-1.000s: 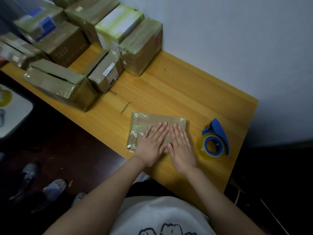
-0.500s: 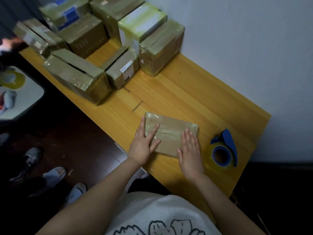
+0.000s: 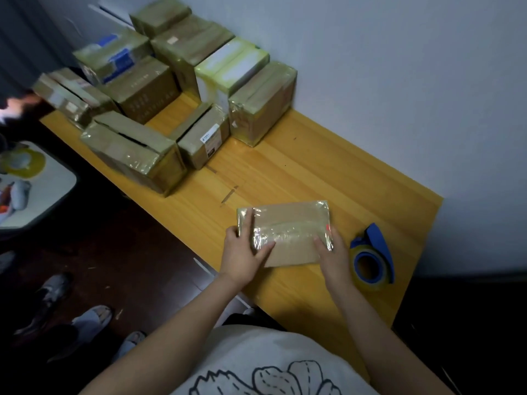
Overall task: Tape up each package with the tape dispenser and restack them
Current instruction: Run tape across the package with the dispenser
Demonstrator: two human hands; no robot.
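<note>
Hands [image 3: 242,253] gripping package [image 3: 288,226], tape dispenser [image 3: 373,259] beside

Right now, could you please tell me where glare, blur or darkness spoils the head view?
Head view: tape glare glints on the flat package; the far-left boxes are smeared by blur; the floor is dim; the tape dispenser is fairly sharp.

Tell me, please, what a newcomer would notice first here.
The left hand and right hand hold a flat, tape-wrapped package by its ends near the front edge of the table. A blue tape dispenser lies just right of it; taped boxes crowd the table's far left end.
</note>
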